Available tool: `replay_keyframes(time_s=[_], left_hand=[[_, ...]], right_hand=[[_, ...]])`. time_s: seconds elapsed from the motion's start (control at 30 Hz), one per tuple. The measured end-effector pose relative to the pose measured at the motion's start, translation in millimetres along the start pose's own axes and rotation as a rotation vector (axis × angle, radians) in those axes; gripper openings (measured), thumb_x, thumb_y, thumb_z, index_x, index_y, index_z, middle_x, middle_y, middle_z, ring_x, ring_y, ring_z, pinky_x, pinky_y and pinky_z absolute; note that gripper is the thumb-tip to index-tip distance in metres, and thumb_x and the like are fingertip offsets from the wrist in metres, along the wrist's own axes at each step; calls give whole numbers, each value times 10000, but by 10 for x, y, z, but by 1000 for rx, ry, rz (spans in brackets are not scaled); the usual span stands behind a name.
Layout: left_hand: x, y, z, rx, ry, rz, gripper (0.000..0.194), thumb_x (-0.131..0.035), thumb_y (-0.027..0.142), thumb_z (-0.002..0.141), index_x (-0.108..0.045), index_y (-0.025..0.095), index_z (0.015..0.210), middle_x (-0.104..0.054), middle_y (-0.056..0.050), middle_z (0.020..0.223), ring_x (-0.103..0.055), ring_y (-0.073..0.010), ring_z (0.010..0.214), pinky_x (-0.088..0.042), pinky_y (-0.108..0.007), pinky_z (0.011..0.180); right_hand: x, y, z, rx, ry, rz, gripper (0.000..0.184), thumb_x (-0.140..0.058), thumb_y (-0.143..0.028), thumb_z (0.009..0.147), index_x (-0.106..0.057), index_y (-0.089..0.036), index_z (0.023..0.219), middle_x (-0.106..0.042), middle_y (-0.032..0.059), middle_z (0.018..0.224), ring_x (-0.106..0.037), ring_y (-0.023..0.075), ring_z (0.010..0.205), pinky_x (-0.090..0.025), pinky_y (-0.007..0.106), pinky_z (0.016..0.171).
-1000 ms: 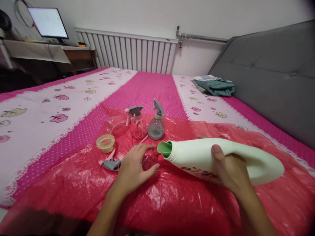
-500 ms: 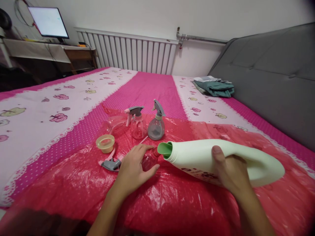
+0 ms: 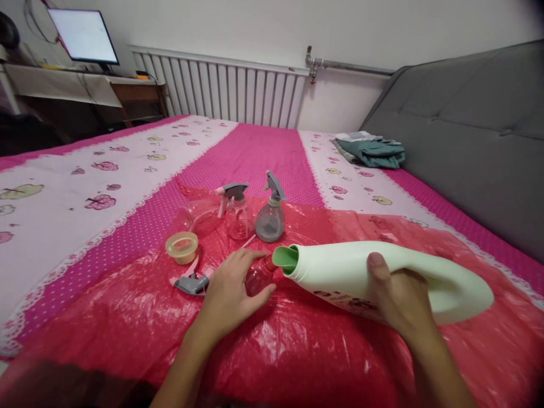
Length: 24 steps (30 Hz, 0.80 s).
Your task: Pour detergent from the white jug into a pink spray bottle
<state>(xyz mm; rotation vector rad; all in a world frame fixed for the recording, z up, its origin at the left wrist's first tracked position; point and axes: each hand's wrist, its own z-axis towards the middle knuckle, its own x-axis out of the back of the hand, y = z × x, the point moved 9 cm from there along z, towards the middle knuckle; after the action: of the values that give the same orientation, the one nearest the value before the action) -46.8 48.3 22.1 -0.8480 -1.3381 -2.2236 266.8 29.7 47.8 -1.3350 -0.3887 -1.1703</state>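
My right hand (image 3: 399, 297) grips a large pale green jug (image 3: 340, 269), tipped on its side with its green spout at the mouth of a small clear bottle (image 3: 257, 276). My left hand (image 3: 232, 292) is wrapped round that small bottle and holds it on the red plastic sheet (image 3: 297, 351). A loose grey spray head (image 3: 191, 282) lies just left of my left hand. Behind it stand two small spray bottles, a clear one (image 3: 237, 212) and a greyish one (image 3: 270, 212), with a clear empty bottle (image 3: 198, 216) lying beside them.
A yellowish cap (image 3: 182, 247) sits on the sheet's left edge. The sheet covers a pink patterned bed (image 3: 106, 187). Folded green clothes (image 3: 369, 150) lie by the grey headboard (image 3: 467, 141). A radiator (image 3: 225, 90) and a monitor (image 3: 83, 37) are at the back.
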Motion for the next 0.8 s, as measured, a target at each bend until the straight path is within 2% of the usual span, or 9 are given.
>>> replay_keyframes(time_s=[0.17, 0.47, 0.8], left_hand=[[-2, 0, 3, 3, 2, 1, 407, -751, 343, 922, -650, 267, 1309, -760, -91, 1288, -722, -362, 1225, -560, -569, 1054], [-7, -9, -5, 8, 15, 1, 411, -757, 354, 916, -656, 265, 1304, -766, -94, 1286, -728, -365, 1217, -566, -570, 1051], [7, -3, -9, 5, 21, 10, 415, -755, 356, 914, -658, 265, 1307, -769, -90, 1288, -731, -362, 1213, -572, -560, 1046]], right_hand=[[5, -40, -3, -16, -19, 5, 881, -166, -957, 781, -654, -225, 798, -725, 235, 913, -695, 468, 1086, -540, 620, 1007], [31, -40, -2, 29, 36, -20, 872, -164, -937, 824, -673, -230, 785, -733, 218, 876, -712, 430, 1034, -572, 564, 959], [-11, -5, -11, -49, -28, 18, 875, -188, -953, 767, -664, -221, 818, -722, 255, 962, -676, 485, 1154, -513, 640, 1072]])
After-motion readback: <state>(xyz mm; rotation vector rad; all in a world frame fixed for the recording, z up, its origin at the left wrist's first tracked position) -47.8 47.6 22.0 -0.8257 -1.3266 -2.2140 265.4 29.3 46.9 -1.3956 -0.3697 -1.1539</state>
